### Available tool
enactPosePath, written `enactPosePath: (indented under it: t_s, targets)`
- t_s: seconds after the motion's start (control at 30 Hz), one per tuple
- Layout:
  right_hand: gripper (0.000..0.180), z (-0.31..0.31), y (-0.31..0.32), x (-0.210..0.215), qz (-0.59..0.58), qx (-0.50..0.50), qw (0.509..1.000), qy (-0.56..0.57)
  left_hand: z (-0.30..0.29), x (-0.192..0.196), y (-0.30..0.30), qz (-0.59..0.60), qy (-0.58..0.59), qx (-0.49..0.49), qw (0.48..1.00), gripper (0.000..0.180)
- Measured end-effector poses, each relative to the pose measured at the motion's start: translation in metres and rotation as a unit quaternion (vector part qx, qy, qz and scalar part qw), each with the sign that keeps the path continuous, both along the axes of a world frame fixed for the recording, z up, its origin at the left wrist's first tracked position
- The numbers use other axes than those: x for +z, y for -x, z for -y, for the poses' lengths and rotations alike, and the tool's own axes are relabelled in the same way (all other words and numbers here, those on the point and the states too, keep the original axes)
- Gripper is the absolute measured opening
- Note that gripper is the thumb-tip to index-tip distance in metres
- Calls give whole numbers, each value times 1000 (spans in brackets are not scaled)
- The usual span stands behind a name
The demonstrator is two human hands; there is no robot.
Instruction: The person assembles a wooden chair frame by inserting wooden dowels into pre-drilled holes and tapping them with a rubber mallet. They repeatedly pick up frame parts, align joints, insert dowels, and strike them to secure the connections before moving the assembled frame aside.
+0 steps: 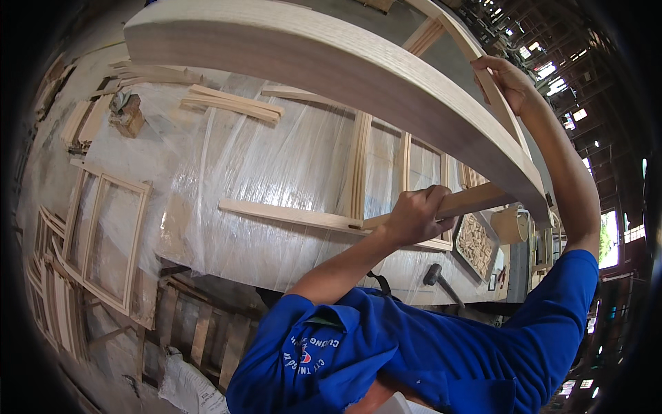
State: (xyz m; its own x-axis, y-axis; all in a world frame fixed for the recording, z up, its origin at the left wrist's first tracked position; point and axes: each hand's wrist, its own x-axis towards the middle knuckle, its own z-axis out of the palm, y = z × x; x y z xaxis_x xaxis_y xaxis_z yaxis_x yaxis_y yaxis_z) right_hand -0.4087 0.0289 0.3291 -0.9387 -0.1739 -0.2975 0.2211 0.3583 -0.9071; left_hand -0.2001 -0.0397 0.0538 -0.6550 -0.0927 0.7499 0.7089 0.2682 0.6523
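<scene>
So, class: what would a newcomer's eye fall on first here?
Most likely the large pale wooden frame sweeping across the top, gripped by the left hand near the middle and the right hand at upper right. Next, perhaps, the pile of small wooden pieces right of centre, with a dark-headed hammer just below and left of it.

A mallet lies near a tray of apparently wooden dowels.

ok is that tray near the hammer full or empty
Not empty: the tray holds many small pale wooden pieces, covering most of its bottom; cannot tell how deep.
</scene>
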Motion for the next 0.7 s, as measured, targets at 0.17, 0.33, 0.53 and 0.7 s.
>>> enactPosePath:
  t_s: [0.17,0.33,0.53,0.7]
  targets:
    - [46,-2,9,-3,-18,7,1000,-25,2,-3,6,-2,-13,0,1000,49]
    - [46,8,-1,-3,-38,21,998,-34,-1,-6,10,0,-21,6,1000,48]
    - [43,-5,-1,-3,-37,46,995,-79,-6,-6,6,1,-26,-6,1000,51]
    - [34,39,-67,36,-157,8,970,-186,8,-8,6,97,-5,10,995,49]
